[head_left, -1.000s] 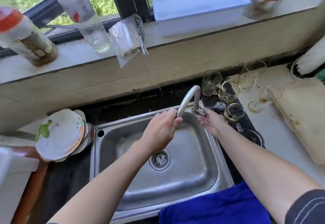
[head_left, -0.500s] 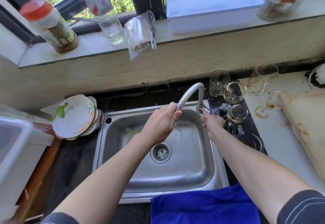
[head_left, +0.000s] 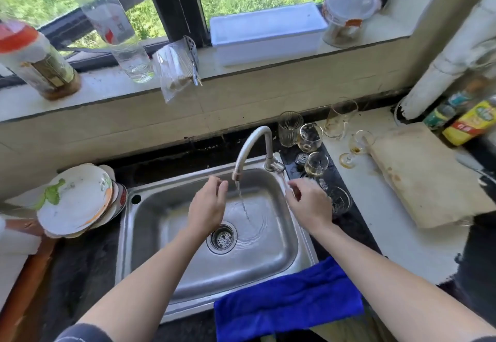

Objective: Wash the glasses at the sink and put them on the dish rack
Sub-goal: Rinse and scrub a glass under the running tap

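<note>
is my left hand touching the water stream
Apart. The head view shows bare steel of the sink between the left hand and the water stream.

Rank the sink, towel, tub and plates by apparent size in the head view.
1. sink
2. towel, though its nearness to the camera makes it look bigger
3. tub
4. plates, which look close to the tub in size, so the order of these two is unsure

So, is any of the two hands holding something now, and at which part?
Nothing is held. The left hand and the right hand hover loosely curled beside the running faucet, apart from it.
</note>
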Tool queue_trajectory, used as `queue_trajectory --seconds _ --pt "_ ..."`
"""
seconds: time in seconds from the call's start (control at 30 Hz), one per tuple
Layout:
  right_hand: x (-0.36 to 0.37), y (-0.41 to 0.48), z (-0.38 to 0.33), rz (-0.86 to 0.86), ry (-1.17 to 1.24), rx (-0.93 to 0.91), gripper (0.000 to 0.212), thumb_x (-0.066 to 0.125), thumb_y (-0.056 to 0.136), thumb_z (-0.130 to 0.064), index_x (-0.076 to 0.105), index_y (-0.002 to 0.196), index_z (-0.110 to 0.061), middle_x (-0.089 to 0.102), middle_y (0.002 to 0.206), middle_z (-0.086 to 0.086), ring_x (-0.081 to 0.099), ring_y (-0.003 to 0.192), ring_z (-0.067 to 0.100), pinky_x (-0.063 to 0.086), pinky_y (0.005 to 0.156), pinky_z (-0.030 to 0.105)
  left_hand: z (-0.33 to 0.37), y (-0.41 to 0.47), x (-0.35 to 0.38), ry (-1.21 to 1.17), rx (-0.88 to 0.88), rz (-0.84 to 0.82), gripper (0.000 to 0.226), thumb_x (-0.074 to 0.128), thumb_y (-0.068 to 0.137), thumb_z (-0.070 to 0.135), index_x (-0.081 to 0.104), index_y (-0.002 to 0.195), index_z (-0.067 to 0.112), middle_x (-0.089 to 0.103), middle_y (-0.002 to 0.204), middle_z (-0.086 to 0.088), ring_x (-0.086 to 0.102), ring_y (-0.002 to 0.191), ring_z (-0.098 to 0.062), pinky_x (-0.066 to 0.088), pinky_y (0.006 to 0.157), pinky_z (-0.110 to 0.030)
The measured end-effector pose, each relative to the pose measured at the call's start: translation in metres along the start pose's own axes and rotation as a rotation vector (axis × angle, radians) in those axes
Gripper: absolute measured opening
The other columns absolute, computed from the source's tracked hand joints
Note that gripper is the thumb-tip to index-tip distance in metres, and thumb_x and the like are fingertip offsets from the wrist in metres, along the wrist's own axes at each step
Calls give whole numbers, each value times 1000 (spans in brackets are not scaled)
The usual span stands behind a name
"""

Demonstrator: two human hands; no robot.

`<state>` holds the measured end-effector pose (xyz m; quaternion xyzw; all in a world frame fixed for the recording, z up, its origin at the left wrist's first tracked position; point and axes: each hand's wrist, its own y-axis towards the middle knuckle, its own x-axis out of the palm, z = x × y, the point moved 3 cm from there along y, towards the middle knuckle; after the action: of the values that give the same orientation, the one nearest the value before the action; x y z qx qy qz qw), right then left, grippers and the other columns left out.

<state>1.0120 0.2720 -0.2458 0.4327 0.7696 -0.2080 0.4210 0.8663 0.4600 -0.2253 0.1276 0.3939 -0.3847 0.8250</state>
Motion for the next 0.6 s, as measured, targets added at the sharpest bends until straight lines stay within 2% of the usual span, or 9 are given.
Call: queue_trajectory --seconds 0.07,0.1,0.17,0.23,0.3,0.4,0.53,0.6 --pt "-15 -4 11 134 -165 -60 34 67 82 -33 66 112 -18 64 111 1 57 103 23 44 75 33 -16 -8 10 37 -59 -34 23 41 99 34 51 93 14 61 82 -3 57 83 -30 40 69 -37" --pt "-19 -4 19 150 -239 -28 47 69 78 -38 61 120 -18 60 121 3 53 111 24 44 82 37 -24 -12 15 45 -71 -51 23 42 99 35 51 93 14 61 82 -4 57 82 -31 42 69 -38" --pt "-27 -5 36 72 -348 139 78 70 73 -54 45 137 -19 46 138 6 43 123 27 39 94 43 -35 -21 26 43 -73 -84 21 45 98 34 49 89 16 61 79 -5 58 82 -33 44 69 -39" --pt "-28 -6 54 -51 -376 337 100 69 66 -68 30 145 -19 39 144 7 40 128 29 37 98 44 -42 -30 35 55 -72 -119 20 45 98 34 50 89 16 61 80 -4 58 82 -32 44 69 -39" --pt "-25 -7 64 -137 -302 470 104 71 64 -69 29 144 -17 44 140 9 45 125 31 40 96 44 -47 -36 42 84 -59 -156 21 44 98 35 52 89 17 60 81 -1 57 83 -29 43 69 -37" --pt "-25 -8 63 -144 -218 550 94 74 64 -61 38 137 -15 55 129 10 55 115 31 46 87 40 -49 -41 46 101 -22 -219 20 44 98 35 52 88 19 58 80 2 54 78 -22 38 65 -33" --pt "-35 -17 44 -90 -192 467 91 73 57 -57 43 135 -21 59 124 5 59 111 29 47 83 37 -54 -41 42 114 4 -285 16 48 96 33 53 86 20 59 74 4 54 74 -19 39 64 -30" --pt "-37 -21 30 -134 -164 371 93 71 54 -58 42 136 -26 59 125 0 59 112 26 48 86 36 -59 -39 39 98 -19 -315 14 51 94 30 54 86 20 60 72 4 56 74 -20 40 64 -30"
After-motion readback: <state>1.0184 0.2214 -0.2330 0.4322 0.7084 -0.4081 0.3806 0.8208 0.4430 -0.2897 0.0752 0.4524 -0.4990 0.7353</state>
